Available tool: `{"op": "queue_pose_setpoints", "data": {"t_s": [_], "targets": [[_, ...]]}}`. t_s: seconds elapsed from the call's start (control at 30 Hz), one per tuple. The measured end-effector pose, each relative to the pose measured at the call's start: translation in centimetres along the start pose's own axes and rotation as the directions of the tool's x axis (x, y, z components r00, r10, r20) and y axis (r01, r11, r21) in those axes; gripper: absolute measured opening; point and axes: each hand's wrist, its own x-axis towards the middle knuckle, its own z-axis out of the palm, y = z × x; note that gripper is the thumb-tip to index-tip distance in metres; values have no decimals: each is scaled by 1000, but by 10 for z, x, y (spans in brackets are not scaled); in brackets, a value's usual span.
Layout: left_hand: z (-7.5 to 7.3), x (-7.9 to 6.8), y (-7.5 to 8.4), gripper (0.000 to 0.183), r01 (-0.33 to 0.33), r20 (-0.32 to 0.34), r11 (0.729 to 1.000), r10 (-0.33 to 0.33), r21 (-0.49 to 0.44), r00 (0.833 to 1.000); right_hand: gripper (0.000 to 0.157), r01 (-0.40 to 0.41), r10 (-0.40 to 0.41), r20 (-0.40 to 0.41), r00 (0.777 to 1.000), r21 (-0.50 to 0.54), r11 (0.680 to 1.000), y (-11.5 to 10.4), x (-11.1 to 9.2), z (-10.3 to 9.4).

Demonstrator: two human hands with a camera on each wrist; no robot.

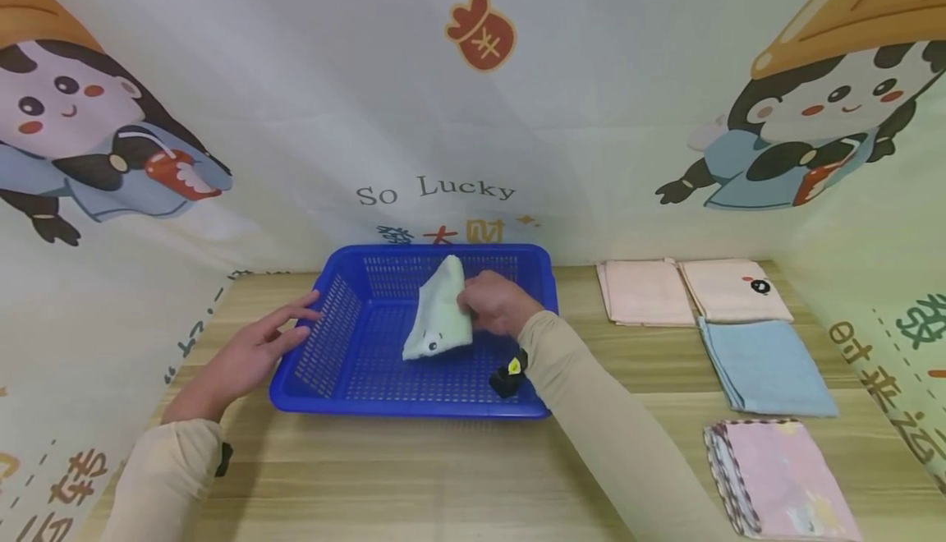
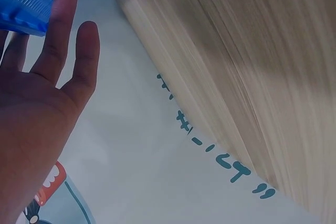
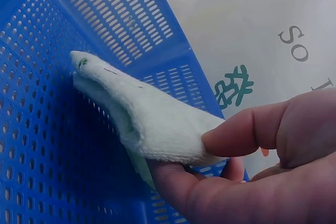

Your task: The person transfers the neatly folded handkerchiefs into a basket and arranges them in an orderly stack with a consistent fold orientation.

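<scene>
My right hand pinches a pale green towel inside the blue basket. In the right wrist view, the thumb lies on one side of the folded towel and fingers on the other. A small embroidered eye marks the towel's far corner. The towel hangs above the basket floor in the head view. At the basket's left rim, my left hand rests with its fingers extended against the wall. The left wrist view shows those fingers fairly straight beside the blue plastic.
To the right on the wooden table lie folded towels: a plain pink one, a pale pink one with a dark motif, a blue one, and a pink one with a checked edge. Printed cloth stands behind and at the sides.
</scene>
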Motion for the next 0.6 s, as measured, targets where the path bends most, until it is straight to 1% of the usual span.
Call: {"op": "queue_pose_setpoints", "data": {"t_s": [0.17, 0.37, 0.6], "targets": [[0, 0, 1, 44, -5, -1, 1000, 5, 2, 1000, 57, -8, 8, -2, 1000, -26, 1000, 2, 1, 1], [-1, 0, 1, 43, -14, -2, 1000, 14, -2, 1000, 51, -9, 8, -10, 1000, -101, 995, 3, 0, 3], [0, 0, 2, 44, 1, 3, 1000, -1, -14, 1000, 48, -34, 30, -31, 999, -144, 989, 3, -1, 0]]}}
